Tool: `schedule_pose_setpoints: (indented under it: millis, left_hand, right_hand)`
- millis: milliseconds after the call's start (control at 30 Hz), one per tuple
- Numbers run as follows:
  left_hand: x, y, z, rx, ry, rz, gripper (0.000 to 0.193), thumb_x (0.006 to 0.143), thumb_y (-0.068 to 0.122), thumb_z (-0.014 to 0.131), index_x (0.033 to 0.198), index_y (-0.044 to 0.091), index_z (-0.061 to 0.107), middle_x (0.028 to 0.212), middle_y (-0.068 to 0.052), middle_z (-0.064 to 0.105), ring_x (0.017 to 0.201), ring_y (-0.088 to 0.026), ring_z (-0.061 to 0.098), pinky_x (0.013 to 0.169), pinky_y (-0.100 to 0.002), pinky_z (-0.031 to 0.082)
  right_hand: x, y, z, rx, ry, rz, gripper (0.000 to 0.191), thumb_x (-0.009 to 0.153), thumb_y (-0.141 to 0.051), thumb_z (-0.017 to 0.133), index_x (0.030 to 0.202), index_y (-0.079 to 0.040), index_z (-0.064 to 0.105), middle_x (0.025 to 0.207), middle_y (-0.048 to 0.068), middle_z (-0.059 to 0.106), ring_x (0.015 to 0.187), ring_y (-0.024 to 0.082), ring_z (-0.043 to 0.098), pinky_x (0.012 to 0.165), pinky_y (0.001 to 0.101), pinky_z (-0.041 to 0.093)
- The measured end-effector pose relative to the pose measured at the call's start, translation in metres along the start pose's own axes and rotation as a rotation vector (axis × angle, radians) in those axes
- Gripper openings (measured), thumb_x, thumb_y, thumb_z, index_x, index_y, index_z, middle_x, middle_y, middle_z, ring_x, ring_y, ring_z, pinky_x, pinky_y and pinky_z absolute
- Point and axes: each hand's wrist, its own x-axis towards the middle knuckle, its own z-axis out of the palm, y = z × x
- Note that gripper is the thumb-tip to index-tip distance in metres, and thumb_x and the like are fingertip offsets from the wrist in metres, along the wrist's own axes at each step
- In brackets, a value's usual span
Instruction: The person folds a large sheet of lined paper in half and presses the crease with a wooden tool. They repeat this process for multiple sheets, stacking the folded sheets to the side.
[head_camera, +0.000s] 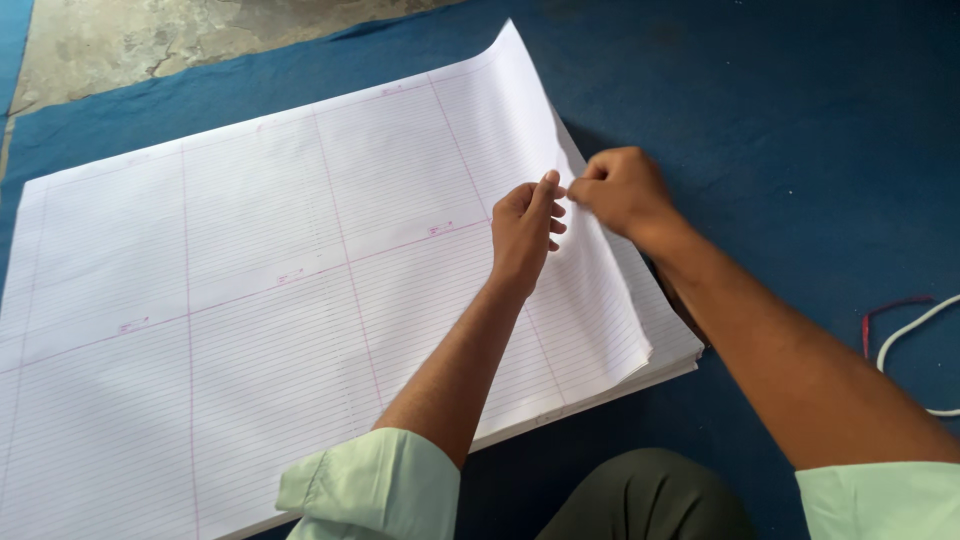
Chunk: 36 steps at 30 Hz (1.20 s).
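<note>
White ruled sheets (300, 300) are lying stacked on the blue cloth (800, 150), and both hands, left (525, 230) and right (620, 190), are pinching the top sheet's right edge with fingers closed on it, barely lifted, the stack beneath untouched.

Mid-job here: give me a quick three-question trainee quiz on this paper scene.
1. True or false: both hands meet at the right edge of the top white ruled paper sheet.
2. What lies under the stack? A) blue cloth B) wooden desk C) green tray
3. Which hand's fingers are stretched flat?

Key:
1. True: left hand and right hand pinch the lifted edge.
2. A, the blue cloth.
3. The left; the right's grip is curled.
</note>
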Motion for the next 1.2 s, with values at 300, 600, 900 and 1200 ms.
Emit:
schedule_pose_setpoints:
  millis: [300,600,900,1200]
  left_hand:
    - [-0.004,0.052,-0.052,0.012,0.106,-0.038,0.032,0.084,0.028,0.072,0.092,-0.003,0.071,0.08,-0.013,0.073,0.067,-0.019,0.075,0.053,-0.031,0.066]
    - [-0.016,0.078,-0.098,0.342,0.273,-0.21,0.021,0.082,0.019,0.071,0.086,-0.001,0.075,0.081,-0.014,0.078,0.069,-0.02,0.076,0.059,-0.032,0.067]
    - [-0.023,0.057,-0.154,0.405,0.299,-0.3,0.023,0.085,0.016,0.069,0.095,-0.004,0.072,0.087,-0.017,0.076,0.077,-0.021,0.078,0.062,-0.033,0.068]
    - [-0.042,0.044,-0.213,0.537,0.405,-0.417,0.021,0.087,0.013,0.073,0.101,-0.003,0.072,0.089,-0.017,0.074,0.074,-0.02,0.075,0.061,-0.032,0.068]
  right_hand:
    - [-0.02,-0.058,0.035,-0.357,0.016,-0.293,0.021,0.084,-0.019,0.074,0.068,-0.007,0.07,0.063,0.011,0.07,0.057,0.025,0.069,0.059,0.0413,0.056]
    - [-0.034,-0.087,0.08,-0.45,-0.017,-0.449,0.013,0.082,-0.021,0.076,0.082,-0.007,0.077,0.082,0.012,0.076,0.073,0.029,0.073,0.07,0.0438,0.058]
    - [-0.041,-0.099,0.103,-0.416,-0.173,-0.431,0.029,0.088,-0.033,0.074,0.091,-0.004,0.075,0.089,0.015,0.074,0.078,0.028,0.072,0.074,0.043,0.058]
    - [-0.024,-0.074,0.106,-0.555,-0.141,-0.355,0.06,0.09,-0.035,0.069,0.138,-0.002,0.055,0.142,0.024,0.049,0.131,0.036,0.049,0.106,0.0486,0.047]
